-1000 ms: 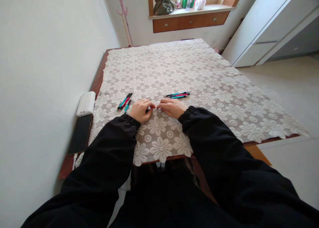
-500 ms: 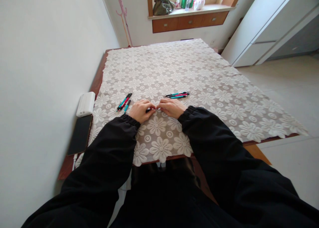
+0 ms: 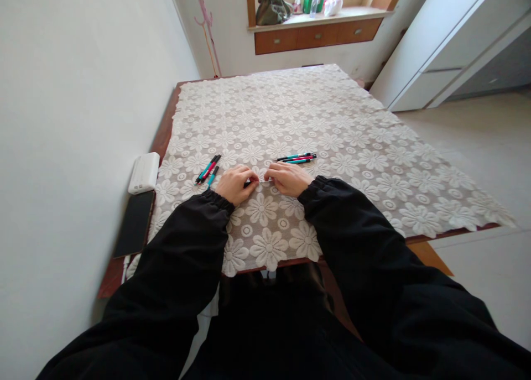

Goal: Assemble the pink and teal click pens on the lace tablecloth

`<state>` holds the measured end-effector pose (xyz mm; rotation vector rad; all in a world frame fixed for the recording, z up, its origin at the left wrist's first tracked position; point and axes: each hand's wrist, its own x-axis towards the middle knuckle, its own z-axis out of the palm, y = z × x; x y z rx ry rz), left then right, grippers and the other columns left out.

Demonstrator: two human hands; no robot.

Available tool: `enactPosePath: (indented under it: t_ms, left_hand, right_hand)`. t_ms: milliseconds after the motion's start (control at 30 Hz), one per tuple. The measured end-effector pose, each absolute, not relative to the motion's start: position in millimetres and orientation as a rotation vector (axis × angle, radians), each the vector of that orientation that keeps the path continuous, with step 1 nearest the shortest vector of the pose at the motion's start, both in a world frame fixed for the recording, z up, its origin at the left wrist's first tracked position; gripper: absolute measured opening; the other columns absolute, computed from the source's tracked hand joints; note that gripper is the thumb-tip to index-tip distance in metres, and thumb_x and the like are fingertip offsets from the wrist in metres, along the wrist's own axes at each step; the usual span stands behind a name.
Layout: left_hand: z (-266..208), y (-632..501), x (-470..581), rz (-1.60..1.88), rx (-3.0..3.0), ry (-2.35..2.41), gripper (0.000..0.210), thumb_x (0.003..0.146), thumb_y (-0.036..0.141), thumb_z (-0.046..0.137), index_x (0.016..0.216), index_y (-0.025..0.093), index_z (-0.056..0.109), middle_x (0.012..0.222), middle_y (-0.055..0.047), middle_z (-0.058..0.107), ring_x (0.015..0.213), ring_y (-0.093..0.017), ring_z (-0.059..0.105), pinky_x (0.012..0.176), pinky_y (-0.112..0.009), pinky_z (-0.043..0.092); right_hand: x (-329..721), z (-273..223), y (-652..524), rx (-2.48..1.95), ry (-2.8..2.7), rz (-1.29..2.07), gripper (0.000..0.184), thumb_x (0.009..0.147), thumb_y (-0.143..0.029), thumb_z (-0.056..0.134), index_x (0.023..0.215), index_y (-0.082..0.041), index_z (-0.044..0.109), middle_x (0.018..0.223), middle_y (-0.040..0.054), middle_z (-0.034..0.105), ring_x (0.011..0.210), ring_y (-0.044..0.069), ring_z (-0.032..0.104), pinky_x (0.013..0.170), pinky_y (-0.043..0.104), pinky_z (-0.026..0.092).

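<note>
Between the two hands, over the lace tablecloth [image 3: 261, 209]: a thin pale rod [image 3: 265, 181], bridging the narrow gap from fingertips to fingertips. At the left hand [image 3: 235, 185], pinched around a dark piece [image 3: 246, 185], mostly covered. At the right hand [image 3: 289, 178], also pinched, seemingly on the rod's other end. Too small to tell whether rod and dark piece join. Just beyond the right hand, three pens [image 3: 296, 159] lined up close together, apparently whole. Beyond the left hand, teal and red pens [image 3: 209, 170] side by side; nearer the wrist, a teal piece [image 3: 213, 176], partly hidden. Judging by the layout, partway along: the right-hand row neatly set down, the held parts unfinished. Cannot tell whether the left-hand group is done with or waiting.
</note>
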<state>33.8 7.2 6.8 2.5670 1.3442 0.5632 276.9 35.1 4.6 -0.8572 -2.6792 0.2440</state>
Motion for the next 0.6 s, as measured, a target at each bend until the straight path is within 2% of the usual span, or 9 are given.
enactPosePath:
  t_ms: [100,233,300,600]
  left_hand:
    - [7.6,6.3,33.9,0.574,2.560,1.357,0.015,0.095,0.029,0.062,0.095,0.021,0.075,0.098,-0.007,0.073,0.095,-0.025,0.067,0.089,-0.040,0.053]
    - [8.5,5.4,34.2,0.587,2.558,1.360,0.014,0.094,0.028,0.063,0.093,0.020,0.074,0.097,-0.007,0.073,0.093,-0.024,0.067,0.089,-0.039,0.053]
    - [8.7,5.1,34.2,0.592,2.551,1.362,0.013,0.094,0.027,0.063,0.093,0.021,0.074,0.097,-0.007,0.074,0.093,-0.024,0.067,0.089,-0.039,0.053]
    - [8.7,5.5,33.7,0.592,2.547,1.356,0.014,0.094,0.028,0.063,0.094,0.021,0.075,0.097,-0.007,0.074,0.094,-0.024,0.067,0.089,-0.039,0.053]
  right_hand:
    - [276.5,5.9,34.5,-0.863,-2.684,0.252,0.034,0.085,-0.004,0.051,0.108,-0.020,0.071,0.105,0.0080,0.068,0.096,0.022,0.059,0.085,0.033,0.041]
    - [275.2,5.6,34.2,-0.866,-2.678,0.239,0.019,0.096,-0.016,0.054,0.105,-0.020,0.070,0.104,0.0085,0.067,0.094,0.023,0.059,0.084,0.033,0.040]
    - [274.6,5.6,34.0,-0.867,-2.675,0.244,0.017,0.100,-0.021,0.053,0.103,-0.020,0.070,0.103,0.0086,0.067,0.093,0.022,0.058,0.083,0.033,0.040]
    - [273.9,11.9,30.5,-0.920,-2.663,0.246,0.018,0.100,-0.019,0.051,0.100,-0.018,0.070,0.100,0.0092,0.068,0.089,0.021,0.058,0.079,0.033,0.037]
